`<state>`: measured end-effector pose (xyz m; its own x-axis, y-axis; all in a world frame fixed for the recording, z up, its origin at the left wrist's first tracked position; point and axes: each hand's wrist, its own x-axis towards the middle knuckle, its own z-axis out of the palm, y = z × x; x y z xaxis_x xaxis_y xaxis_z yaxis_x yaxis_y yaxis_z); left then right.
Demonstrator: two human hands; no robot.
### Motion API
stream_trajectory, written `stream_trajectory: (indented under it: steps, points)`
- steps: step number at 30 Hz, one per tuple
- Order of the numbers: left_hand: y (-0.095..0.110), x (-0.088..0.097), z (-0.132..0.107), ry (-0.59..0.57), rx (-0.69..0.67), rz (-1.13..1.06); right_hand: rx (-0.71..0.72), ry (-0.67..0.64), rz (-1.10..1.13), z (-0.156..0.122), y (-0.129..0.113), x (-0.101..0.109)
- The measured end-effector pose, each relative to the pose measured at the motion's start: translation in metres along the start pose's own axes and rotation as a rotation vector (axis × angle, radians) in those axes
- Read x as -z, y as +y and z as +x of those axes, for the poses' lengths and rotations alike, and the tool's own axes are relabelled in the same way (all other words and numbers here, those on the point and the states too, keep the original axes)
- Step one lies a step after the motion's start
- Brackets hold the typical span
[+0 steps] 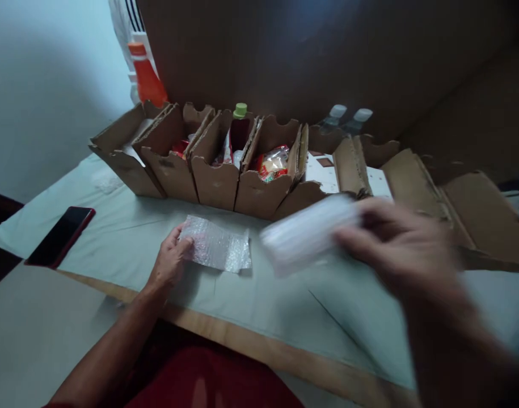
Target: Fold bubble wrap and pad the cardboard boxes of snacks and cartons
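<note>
My left hand (172, 255) pinches the left end of a flat piece of bubble wrap (219, 243), which lies just over the pale cloth. To the right, my right hand (391, 243) is raised and smeared by motion. Between its thumb and fingers is a whitish, oblong item (308, 232), too blurred to name; it looks like a small wrapped pack. This item is tilted and held in front of the cardboard bins, apart from the bubble wrap.
A row of cardboard bins (216, 181) stands along the back, some holding packets such as a red-and-clear food packet (274, 163). A phone (61, 235) lies at the left. Behind stand an orange bottle (148, 79) and white-capped bottles (338, 113). The table's wooden edge (242, 337) runs in front.
</note>
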<state>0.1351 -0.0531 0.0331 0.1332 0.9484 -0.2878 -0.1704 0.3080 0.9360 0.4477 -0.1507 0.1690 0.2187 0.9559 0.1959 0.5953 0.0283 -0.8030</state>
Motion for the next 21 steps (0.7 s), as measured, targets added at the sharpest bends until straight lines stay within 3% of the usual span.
stream_trajectory:
  steps: [2,5,8,14,21]
  points:
    - [0.002,0.009,-0.004,0.007,0.023,-0.014,-0.021,-0.156,0.202,-0.007,0.001,-0.049]
    - [0.008,0.024,-0.007,-0.039,0.059,-0.072,-0.012,-0.353,0.345,0.007,0.009,-0.114]
    - [0.009,0.034,-0.009,-0.104,0.090,-0.065,0.010,-0.447,0.348,0.026,0.018,-0.156]
    - [0.000,0.037,-0.004,-0.173,-0.022,0.084,0.049,-0.500,0.337,0.032,0.024,-0.183]
    - [0.006,0.043,-0.001,-0.074,-0.024,0.157,0.078,-0.622,0.229,0.024,0.021,-0.182]
